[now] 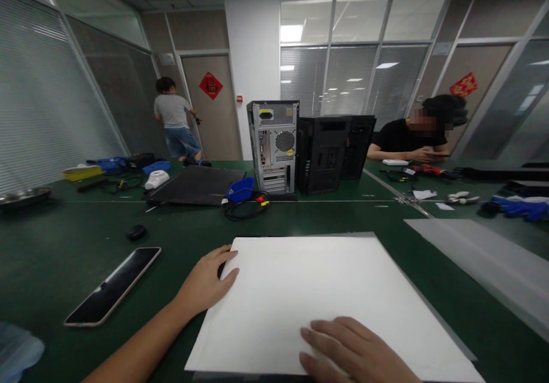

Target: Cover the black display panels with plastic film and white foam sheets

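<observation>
A large white sheet (300, 286) lies flat on the green table in front of me. A greyish, see-through sheet (461, 346) shows along its right edge, and something dark peeks out under the near and far edges. My left hand (206, 280) rests at the sheet's left edge, thumb and fingers apart, their tips touching the border. Low in the view, my right hand (347, 348) lies palm down over the sheet's near part with its fingers stretched out. Its wrist is cut off by the frame.
A phone (114, 288) and a small black round object (136, 232) lie left. Farther back stand a computer case (274, 148) and black cases (323, 154), beside a dark panel (197, 184). A translucent sheet (484, 263) lies right. One person (412, 140) sits across; another (174, 114) stands by a door.
</observation>
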